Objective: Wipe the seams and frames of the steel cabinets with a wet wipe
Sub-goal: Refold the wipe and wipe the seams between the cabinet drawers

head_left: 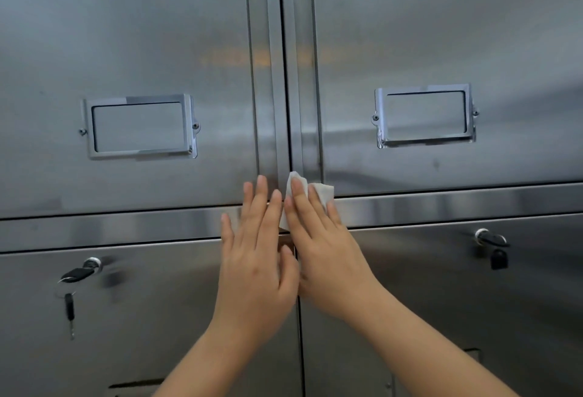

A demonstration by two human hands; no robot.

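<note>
Centrally, the wipe (325,192), white and crumpled, lies against the cabinets (126,33) where the vertical seam (285,81) meets the horizontal frame (126,230). Most of it is hidden beneath the right hand (318,248); only its upper edge, one right corner and a sliver beside the index finger show. Right hand: fingers straight, pressing the wipe to the steel. Left hand (255,257): fingers straight and slightly spread, flat on the frame just left of the seam, holding nothing. The hands lie side by side; whether the left thumb touches the right hand cannot be told. Upper doors bear chrome label holders (138,126). Lower doors, cut off below, have locks (93,263) with black-headed keys (77,273). An orange reflection (262,57) across the seam is too blurred to read.
</note>
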